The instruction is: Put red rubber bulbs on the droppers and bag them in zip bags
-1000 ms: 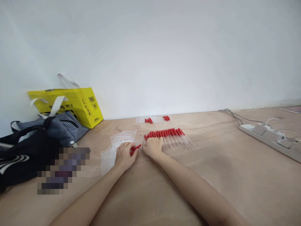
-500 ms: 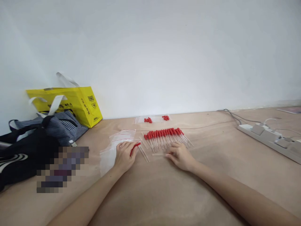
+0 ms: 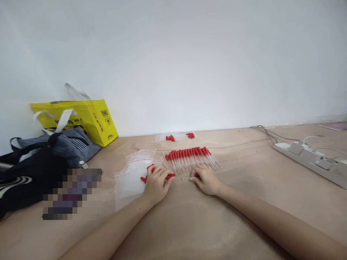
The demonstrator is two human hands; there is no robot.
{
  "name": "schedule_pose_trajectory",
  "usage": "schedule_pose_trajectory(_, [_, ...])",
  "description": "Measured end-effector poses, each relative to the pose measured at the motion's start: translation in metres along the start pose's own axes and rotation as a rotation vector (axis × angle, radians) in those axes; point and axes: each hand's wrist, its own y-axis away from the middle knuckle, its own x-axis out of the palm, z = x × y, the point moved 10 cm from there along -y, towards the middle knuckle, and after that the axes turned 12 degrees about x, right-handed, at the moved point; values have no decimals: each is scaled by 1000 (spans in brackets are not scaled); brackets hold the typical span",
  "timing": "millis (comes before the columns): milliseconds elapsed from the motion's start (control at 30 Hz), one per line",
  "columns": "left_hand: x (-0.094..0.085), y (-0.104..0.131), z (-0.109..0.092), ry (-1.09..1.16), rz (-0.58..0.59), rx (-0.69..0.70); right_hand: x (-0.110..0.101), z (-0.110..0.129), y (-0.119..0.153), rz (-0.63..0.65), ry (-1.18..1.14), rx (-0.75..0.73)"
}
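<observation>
My left hand (image 3: 157, 185) pinches a red rubber dropper bulb (image 3: 170, 176) between thumb and fingers. More loose red bulbs (image 3: 143, 179) lie by its knuckles on a clear zip bag (image 3: 126, 184), partly hidden by the hand. Facing it from the right, my right hand (image 3: 206, 181) is closed on a thin clear dropper tube (image 3: 185, 178), whose free end points left toward the bulb; a small gap separates the two. Just beyond both hands lies a slanted row of droppers (image 3: 187, 153) with red bulbs at the far end and clear tubes toward me.
Near the wall, a clear bag (image 3: 179, 138) carries red bulbs in two clusters. A yellow bag (image 3: 103, 124), a striped bag (image 3: 78, 148) and a black bag (image 3: 35, 173) stand at left, beside a blurred-out item (image 3: 73, 195). A white power strip (image 3: 311, 159) with cables sits at right.
My left hand has moved right and slightly nearer me, with a red bulb now at its fingertips toward the tube. Less of the tube sticks out of my right hand, which has barely moved.
</observation>
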Motion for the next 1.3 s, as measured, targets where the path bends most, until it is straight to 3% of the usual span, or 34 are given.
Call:
schedule_pose_trajectory(367, [0,-1,1,12,-37,12,-1,27,6,-98,-275,-86])
schedule_pose_trajectory(767, [-2,2,8,95,-68,-62,5,47,9,-60,-220,-120])
schedule_pose_trajectory(900, [-1,1,4,131,-38,-31,0,53,11,-72,-128,-203])
schedule_pose_trajectory(1100, [0,0,-9,161,19,52,-16,64,18,-187,25,-356])
schedule_pose_trajectory(1300, [-1,0,-18,140,21,109,-14,67,22,-213,28,-361])
